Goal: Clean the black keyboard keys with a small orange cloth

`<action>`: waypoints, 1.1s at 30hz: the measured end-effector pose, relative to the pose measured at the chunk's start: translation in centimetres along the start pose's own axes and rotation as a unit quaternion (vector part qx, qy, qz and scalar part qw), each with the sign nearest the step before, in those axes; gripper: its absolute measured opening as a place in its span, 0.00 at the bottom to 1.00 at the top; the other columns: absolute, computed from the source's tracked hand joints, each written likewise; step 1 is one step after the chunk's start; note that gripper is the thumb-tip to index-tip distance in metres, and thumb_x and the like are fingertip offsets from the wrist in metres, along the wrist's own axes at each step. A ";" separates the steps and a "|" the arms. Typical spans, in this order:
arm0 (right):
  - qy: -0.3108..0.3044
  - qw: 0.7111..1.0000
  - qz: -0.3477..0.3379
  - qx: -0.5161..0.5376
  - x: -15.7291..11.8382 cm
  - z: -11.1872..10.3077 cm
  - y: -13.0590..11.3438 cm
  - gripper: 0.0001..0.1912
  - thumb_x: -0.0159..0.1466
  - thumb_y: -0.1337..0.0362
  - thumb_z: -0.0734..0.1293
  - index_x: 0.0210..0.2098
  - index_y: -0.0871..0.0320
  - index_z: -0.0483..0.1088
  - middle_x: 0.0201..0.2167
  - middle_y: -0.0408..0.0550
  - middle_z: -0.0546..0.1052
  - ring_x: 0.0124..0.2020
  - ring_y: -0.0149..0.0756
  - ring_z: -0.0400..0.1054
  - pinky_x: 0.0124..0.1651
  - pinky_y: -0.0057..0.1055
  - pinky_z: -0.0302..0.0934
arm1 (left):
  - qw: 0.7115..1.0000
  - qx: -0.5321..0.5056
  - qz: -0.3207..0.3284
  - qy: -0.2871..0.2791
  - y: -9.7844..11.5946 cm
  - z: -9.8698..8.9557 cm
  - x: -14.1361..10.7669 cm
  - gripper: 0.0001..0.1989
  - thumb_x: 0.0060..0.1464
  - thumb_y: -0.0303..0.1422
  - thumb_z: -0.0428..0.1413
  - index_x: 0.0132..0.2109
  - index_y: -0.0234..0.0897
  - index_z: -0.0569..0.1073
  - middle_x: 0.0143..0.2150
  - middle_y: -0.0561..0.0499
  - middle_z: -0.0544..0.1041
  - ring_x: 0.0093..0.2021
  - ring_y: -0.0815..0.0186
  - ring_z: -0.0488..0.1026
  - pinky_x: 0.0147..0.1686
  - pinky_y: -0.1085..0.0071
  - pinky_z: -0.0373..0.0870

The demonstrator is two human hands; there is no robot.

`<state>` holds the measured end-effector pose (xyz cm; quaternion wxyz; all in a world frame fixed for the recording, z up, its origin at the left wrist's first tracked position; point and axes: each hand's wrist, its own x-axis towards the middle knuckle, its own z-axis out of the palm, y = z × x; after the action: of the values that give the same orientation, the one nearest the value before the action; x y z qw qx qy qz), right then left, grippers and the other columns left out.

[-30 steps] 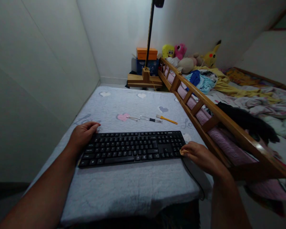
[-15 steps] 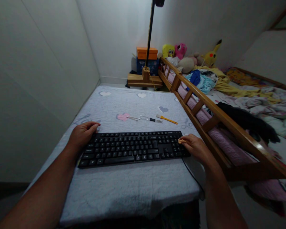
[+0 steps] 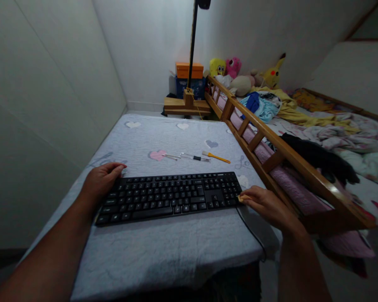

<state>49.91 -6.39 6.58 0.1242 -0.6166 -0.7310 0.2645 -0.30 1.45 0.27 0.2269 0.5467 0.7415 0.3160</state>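
Note:
A black keyboard lies across the patterned cloth in front of me, with its cable trailing from the near right side. My left hand is at the keyboard's far left corner, fingers curled and thumb pressed to the forefinger. A reddish spot shows at those fingertips, too small to make out. Between the fingers and thumb of my right hand is a small tan piece, perhaps cloth or sponge. It touches the keyboard's right edge, beside the number pad.
Beyond the keyboard lie a yellow-handled brush, a wire tool with a black grip and thin white sticks. A wooden bed rail runs along the right. A stand with a wooden base is behind the table.
My right hand has moved the tan piece from the number pad keys toward me, to the keyboard's right edge. My left hand keeps its place. The whole view has shifted slightly.

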 end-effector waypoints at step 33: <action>0.036 0.998 -0.047 0.028 1.4 -1.4 -1.7 0.14 0.66 0.58 0.63 0.41 0.53 0.80 0.41 0.52 0.77 0.44 0.41 0.72 0.49 0.36 0.66 | 1.000 -0.012 0.018 -0.009 0.1 -0.3 0.0 0.24 0.49 0.50 0.53 0.42 0.36 0.80 0.36 0.49 0.82 0.39 0.55 0.76 0.44 0.66 0.70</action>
<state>48.89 -4.92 8.50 0.1806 -0.5868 -0.7465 0.2564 -0.48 1.42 0.52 0.2345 0.5598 0.7255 0.3243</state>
